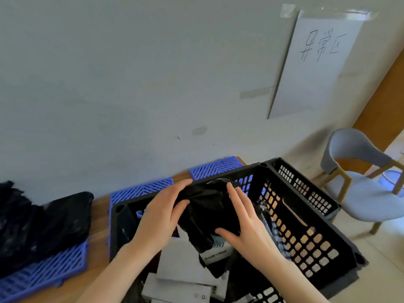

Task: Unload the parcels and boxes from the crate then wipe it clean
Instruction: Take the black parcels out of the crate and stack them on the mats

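A black perforated plastic crate point(306, 217) stands before me, tilted to the right. Both hands hold a black plastic-wrapped parcel point(207, 211) above the crate's inside. My left hand point(161, 215) grips its left side, thumb on the front. My right hand point(242, 219) grips its right side, fingers along the edge and thumb underneath. Below the parcel, white and grey boxes point(181, 270) and more dark parcels lie in the crate.
Black bagged parcels point(41, 224) lie on blue plastic pallets point(43, 272) at the left, on the wooden floor. More blue pallets point(140, 190) sit behind the crate against the white wall. A grey chair point(367, 193) stands at the right, under a paper sign point(314, 62).
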`<state>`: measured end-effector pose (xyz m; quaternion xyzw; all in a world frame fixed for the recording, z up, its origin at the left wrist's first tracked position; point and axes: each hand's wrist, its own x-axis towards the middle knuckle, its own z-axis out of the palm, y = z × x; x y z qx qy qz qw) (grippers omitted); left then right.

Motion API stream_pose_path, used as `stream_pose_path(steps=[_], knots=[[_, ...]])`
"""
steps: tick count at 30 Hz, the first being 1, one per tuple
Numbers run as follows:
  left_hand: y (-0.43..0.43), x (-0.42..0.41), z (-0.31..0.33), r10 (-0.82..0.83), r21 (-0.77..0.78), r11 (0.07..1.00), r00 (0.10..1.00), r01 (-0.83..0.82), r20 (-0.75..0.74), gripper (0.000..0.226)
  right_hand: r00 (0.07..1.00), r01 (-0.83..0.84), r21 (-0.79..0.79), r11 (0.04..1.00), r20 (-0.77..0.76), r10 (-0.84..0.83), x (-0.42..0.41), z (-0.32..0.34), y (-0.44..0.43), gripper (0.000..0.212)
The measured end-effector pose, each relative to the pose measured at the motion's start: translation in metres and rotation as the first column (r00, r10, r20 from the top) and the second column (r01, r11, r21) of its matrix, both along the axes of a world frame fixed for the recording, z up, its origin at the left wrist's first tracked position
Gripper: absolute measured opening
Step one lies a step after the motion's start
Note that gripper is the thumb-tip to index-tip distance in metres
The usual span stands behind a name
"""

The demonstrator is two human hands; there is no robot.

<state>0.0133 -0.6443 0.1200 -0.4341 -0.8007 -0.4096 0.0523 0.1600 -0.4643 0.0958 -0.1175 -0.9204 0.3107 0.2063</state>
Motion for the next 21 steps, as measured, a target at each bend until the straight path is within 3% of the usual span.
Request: stream_pose_path(steps=[11,15,21], knots=[[-0.088,-0.068,0.031,0.253,0.235,0.937,0.966,-0.258,0.054,0.032,0.979,-0.173,-0.024,0.985,-0.115,0.169,-0.073,0.037,-0.095,0.066],[-0.136,-0.1,0.037,0.297,0.319,0.898,0.953,-0.302,0.065,0.039,0.964,-0.167,-0.073,0.983,-0.221,0.147,-0.118,0.051,-0.136,0.052],[-0.208,-0.124,0.009,0.344,0.429,0.806,0.913,-0.408,0.22,0.052,0.948,-0.087,-0.083,0.993,-0.313,0.057,-0.192,0.067,-0.183,0.036]])
